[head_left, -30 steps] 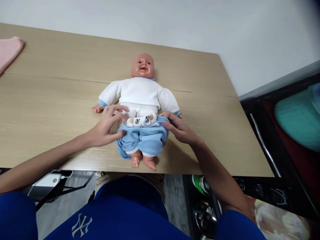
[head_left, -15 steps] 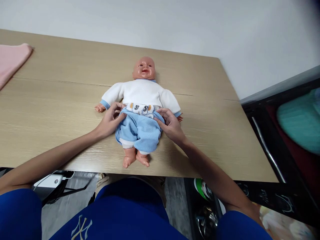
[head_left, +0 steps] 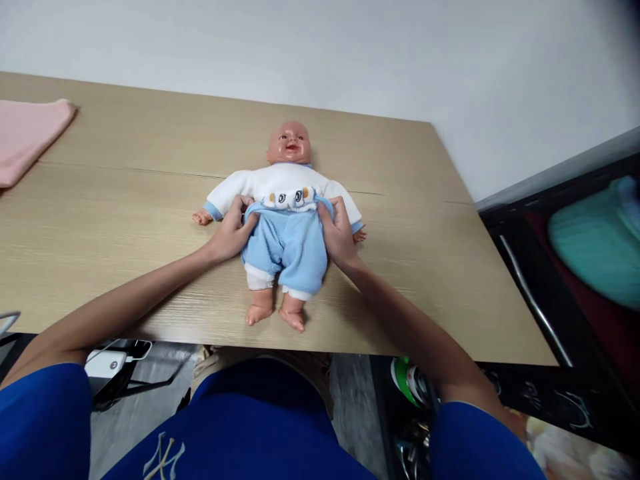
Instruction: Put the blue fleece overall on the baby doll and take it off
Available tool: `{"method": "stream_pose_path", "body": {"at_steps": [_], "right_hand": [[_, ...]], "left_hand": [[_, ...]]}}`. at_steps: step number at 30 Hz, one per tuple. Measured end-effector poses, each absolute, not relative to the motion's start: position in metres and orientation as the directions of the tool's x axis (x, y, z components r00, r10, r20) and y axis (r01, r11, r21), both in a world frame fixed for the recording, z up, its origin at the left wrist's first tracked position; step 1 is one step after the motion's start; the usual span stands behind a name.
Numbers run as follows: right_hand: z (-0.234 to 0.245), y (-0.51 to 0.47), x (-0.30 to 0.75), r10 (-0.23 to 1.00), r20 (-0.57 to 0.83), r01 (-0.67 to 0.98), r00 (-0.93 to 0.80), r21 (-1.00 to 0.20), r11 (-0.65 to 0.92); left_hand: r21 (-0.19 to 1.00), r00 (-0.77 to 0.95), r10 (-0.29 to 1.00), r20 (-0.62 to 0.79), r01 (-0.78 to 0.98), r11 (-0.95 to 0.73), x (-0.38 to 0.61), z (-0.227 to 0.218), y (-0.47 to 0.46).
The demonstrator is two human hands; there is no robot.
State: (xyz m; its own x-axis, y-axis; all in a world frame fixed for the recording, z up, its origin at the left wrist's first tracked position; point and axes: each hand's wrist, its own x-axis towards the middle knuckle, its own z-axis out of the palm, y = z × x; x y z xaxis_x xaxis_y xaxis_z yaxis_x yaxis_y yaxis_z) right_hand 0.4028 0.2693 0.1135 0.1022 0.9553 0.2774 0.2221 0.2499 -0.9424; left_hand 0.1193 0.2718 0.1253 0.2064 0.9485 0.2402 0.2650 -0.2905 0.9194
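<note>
A baby doll (head_left: 289,142) in a white top lies on its back on the wooden table (head_left: 125,213), head away from me. Light blue trousers (head_left: 287,243) with a printed white bib cover its legs and belly. My left hand (head_left: 231,231) grips the waistband at the doll's left side as I see it. My right hand (head_left: 337,231) grips the waistband on the other side. Both hands are closed on the fabric. The doll's bare feet stick out toward me near the table's front edge.
A folded pink cloth (head_left: 27,137) lies at the table's far left. A dark shelf unit (head_left: 575,267) with a teal object (head_left: 595,240) stands to the right. A white device with cables (head_left: 107,363) sits on the floor under the table.
Both hands have pulled the blue trousers up the doll from its thighs to its chest. The trouser legs have straightened and more of the doll's lower legs show.
</note>
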Motion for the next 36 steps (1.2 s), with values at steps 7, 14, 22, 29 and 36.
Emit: {"method": "stream_pose_path", "body": {"at_steps": [7, 14, 22, 29, 36], "right_hand": [[0.103, 0.264, 0.411, 0.984, 0.174, 0.172, 0.027, -0.971, 0.167], [0.093, 0.254, 0.432, 0.997, -0.062, -0.099, 0.036, -0.993, -0.058], [0.107, 0.272, 0.438, 0.993, 0.051, 0.056, -0.107, -0.997, 0.057], [0.142, 0.263, 0.433, 0.917, 0.339, 0.358, -0.212, -0.846, 0.396], [0.123, 0.295, 0.422, 0.968, 0.238, 0.183, -0.078, -0.951, 0.249]], "left_hand": [[0.959, 0.193, 0.968, 0.161, 0.201, -0.199, 0.119, 0.122, 0.267], [0.995, 0.232, 0.969, 0.086, 0.02, -0.093, 0.116, 0.119, 0.261], [0.99, 0.295, 0.947, 0.127, 0.015, -0.137, 0.104, 0.128, 0.294], [0.934, 0.315, 0.899, 0.306, 0.081, -0.347, 0.103, 0.143, 0.299], [0.996, 0.319, 0.945, 0.07, 0.03, -0.084, 0.105, 0.139, 0.306]]}}
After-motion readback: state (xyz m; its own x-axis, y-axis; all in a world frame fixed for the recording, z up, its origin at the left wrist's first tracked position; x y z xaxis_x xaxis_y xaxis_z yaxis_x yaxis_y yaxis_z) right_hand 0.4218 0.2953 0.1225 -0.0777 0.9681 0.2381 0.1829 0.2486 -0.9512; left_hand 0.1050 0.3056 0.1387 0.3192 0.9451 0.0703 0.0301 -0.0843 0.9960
